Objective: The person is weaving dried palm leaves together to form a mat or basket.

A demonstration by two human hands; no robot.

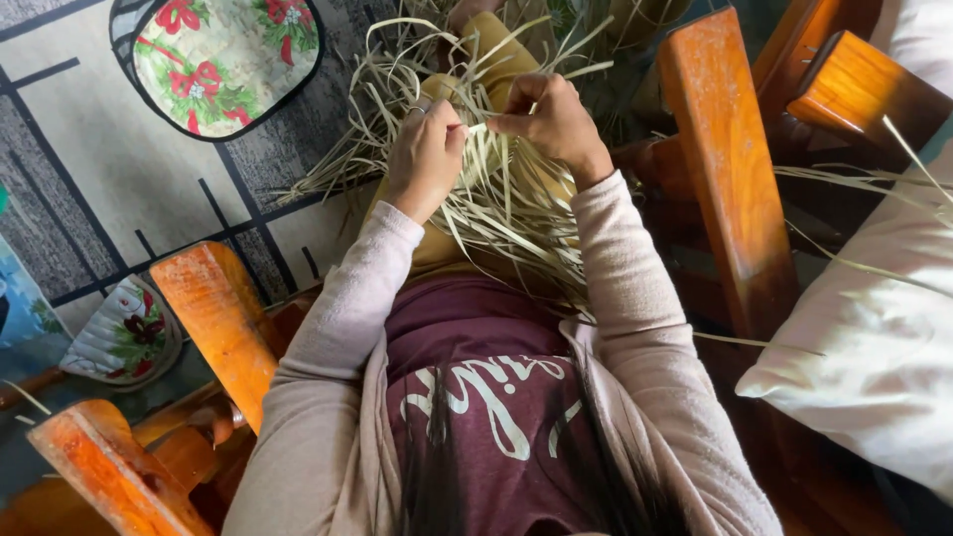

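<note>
Head view, left hand (425, 157) closed on pale straw strips (501, 213) spread over the lap, right hand (552, 121) just beside it pinching one strip, wooden armrest (730, 169) right of that hand, white cushion (884, 328) beyond, floral pad (223, 60) on floor left of both hands.

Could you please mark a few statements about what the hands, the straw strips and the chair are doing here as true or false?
1. Both hands work at the same pale straw strips over the lap. True: the left hand and right hand pinch strips between them.
2. The person sits in a wooden chair with orange-brown armrests. True.
3. The right hand holds scissors. False: it pinches only a strip.
4. The floral cushion lies on the lap. False: it lies on the patterned floor, up left.
5. A white pillow lies at the right. True.
</note>
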